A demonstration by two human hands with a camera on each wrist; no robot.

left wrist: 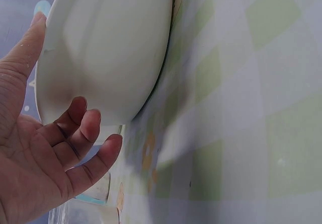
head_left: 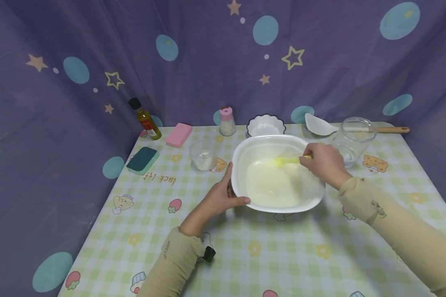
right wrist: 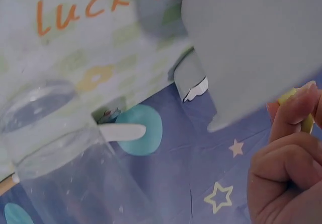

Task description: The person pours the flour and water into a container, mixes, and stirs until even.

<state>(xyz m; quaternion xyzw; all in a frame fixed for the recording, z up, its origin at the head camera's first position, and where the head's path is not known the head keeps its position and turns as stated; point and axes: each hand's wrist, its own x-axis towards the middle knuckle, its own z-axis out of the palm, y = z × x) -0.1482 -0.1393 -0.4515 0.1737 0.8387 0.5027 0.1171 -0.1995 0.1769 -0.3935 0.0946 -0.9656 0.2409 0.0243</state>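
A large white bowl [head_left: 241, 154] with a pale creamy mixture [head_left: 275, 185] sits mid-table. My left hand [head_left: 223, 197] grips its near-left rim, thumb on the edge and fingers under the side; in the left wrist view the bowl [left wrist: 105, 48] fills the top left and the fingers [left wrist: 88, 128] curl against its underside. My right hand [head_left: 323, 163] holds a yellow spatula [head_left: 288, 160] with its tip in the mixture. In the right wrist view the curled fingers [right wrist: 287, 168] pinch the yellow handle [right wrist: 289, 97] beside the bowl's wall [right wrist: 251, 48].
Behind the bowl stand a small glass cup [head_left: 204, 156], a pink-capped shaker [head_left: 227, 121], a scalloped white dish [head_left: 265, 125], a clear jar [head_left: 353, 140] and a white wooden-handled spoon [head_left: 319, 126]. An oil bottle [head_left: 145, 119], pink block [head_left: 179, 134] and green sponge [head_left: 143, 160] lie left.
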